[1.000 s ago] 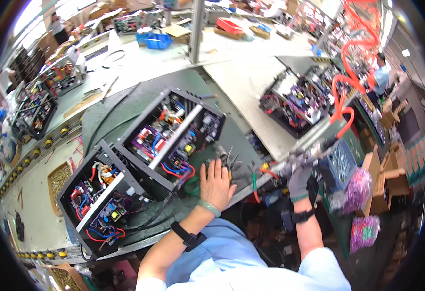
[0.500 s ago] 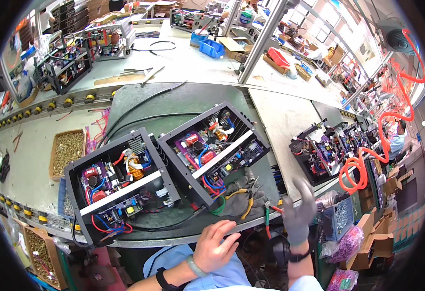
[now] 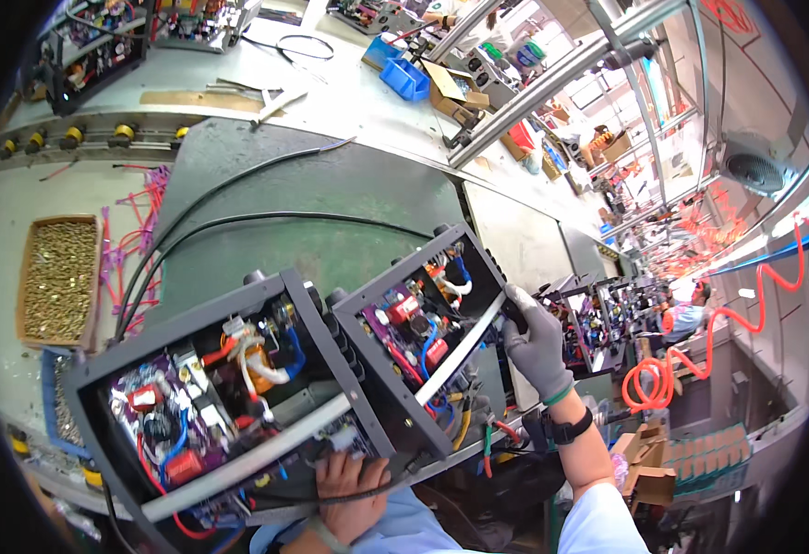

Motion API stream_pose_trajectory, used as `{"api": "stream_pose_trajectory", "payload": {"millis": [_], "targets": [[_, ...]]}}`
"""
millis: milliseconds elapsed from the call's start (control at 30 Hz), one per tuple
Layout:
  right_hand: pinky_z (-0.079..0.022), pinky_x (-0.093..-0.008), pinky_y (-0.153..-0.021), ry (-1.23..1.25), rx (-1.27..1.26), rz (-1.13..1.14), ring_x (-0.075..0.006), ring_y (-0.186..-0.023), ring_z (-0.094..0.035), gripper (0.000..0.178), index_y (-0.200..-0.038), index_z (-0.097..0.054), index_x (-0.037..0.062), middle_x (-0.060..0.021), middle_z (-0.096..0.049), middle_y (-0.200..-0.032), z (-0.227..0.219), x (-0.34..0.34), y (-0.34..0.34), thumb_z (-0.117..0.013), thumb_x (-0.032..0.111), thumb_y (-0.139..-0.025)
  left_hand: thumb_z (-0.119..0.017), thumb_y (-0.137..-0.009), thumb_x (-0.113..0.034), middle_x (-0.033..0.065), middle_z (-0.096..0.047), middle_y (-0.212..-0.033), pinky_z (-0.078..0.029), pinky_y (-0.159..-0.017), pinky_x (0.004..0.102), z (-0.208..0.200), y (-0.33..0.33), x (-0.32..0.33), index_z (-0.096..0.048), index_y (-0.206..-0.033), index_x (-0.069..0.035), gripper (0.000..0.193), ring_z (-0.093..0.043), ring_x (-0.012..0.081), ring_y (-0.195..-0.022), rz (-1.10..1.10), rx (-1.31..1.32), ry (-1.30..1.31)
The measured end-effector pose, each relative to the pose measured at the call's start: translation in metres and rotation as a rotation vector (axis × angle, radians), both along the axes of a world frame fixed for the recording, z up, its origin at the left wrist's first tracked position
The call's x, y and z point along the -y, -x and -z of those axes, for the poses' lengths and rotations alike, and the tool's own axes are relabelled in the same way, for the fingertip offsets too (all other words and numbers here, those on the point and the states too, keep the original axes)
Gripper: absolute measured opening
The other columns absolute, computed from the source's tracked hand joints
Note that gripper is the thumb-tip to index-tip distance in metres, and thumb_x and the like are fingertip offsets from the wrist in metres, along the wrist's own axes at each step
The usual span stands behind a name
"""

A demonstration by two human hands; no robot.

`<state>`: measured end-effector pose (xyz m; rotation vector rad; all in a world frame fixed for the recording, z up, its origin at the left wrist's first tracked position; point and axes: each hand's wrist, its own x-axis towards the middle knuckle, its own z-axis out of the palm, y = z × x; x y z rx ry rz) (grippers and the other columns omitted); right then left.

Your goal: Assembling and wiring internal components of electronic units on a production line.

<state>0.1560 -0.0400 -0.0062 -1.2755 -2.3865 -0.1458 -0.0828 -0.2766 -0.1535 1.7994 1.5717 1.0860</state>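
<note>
Two open dark metal machine housings, packed with circuit boards and coloured wires, sit tilted at the near edge of the bench. A pale bar crosses each. My gloved right hand (image 3: pixel 536 349) is closed on the right corner of the right housing (image 3: pixel 381 374), fingers over its frame. My bare left hand (image 3: pixel 354 489) is at the lower right edge of the left housing (image 3: pixel 331 360); its fingers point up against the rim, their tips partly hidden. A black cable (image 3: pixel 284 501) runs across this hand. Yellow-handled pliers (image 3: pixel 463 427) lie beside the right housing, partly covered.
A box of brass-coloured small parts (image 3: pixel 58 282) stands at the left, with a blue bin (image 3: pixel 61 397) below it. Black cables (image 3: pixel 266 217) cross the green mat (image 3: pixel 238 268). More open machines (image 3: pixel 598 319) stand at the right, near a coiled orange hose (image 3: pixel 649 380).
My right hand has moved from the bench edge onto the right housing's corner. My left hand has come to the left housing's lower edge. The view has shifted, and both housings appear nearer.
</note>
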Motion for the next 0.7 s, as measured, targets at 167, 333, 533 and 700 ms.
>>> {"api": "stream_pose_trajectory", "payload": {"millis": [167, 333, 533, 700], "targets": [[-0.054, -0.0279, -0.088, 0.308, -0.373, 0.264, -0.0147, -0.097, -0.069, 0.054, -0.137, -0.057, -0.0014, -0.0134, -0.072, -0.111, 0.010, 0.003, -0.003, -0.060, -0.008, -0.084, -0.069, -0.091, -0.026, 0.0171, -0.063, -0.101, -0.046, -0.090, 0.0550, 0.017, 0.001, 0.005, -0.071, -0.105, -0.008, 0.023, -0.059, 0.0415, -0.097, 0.048, -0.273, -0.205], [-0.054, -0.0283, -0.088, 0.174, -0.189, 0.239, -0.0164, -0.096, -0.069, 0.047, -0.134, -0.063, -0.0016, -0.0148, -0.072, -0.116, 0.010, 0.013, 0.005, -0.057, -0.011, -0.088, -0.069, -0.090, -0.025, 0.0167, -0.063, -0.102, -0.046, -0.090, 0.0552, 0.024, 0.009, -0.014, -0.071, -0.105, -0.008, 0.023, -0.059, 0.0412, -0.097, 0.107, -0.048, -0.072], [-0.056, -0.0325, -0.083, 0.017, 0.160, 0.184, -0.0216, -0.095, -0.072, 0.046, -0.133, -0.064, -0.0018, -0.0219, -0.072, -0.114, 0.004, 0.016, 0.002, -0.057, -0.013, -0.089, -0.069, -0.089, -0.025, 0.0162, -0.063, -0.102, -0.046, -0.090, 0.0553, 0.028, 0.017, -0.025, -0.071, -0.105, -0.009, 0.023, -0.059, 0.0407, -0.097, 0.133, 0.003, -0.037], [-0.053, -0.0310, -0.096, 0.195, -0.190, 0.317, -0.0192, -0.109, -0.069, 0.041, -0.132, -0.063, -0.0051, -0.0160, -0.071, -0.123, 0.003, 0.015, 0.001, -0.056, -0.011, -0.092, -0.070, -0.089, -0.025, 0.0159, -0.063, -0.103, -0.045, -0.090, 0.0555, 0.034, 0.021, -0.027, -0.071, -0.105, -0.009, 0.023, -0.059, 0.0403, -0.097, 0.149, 0.026, -0.024]]}}
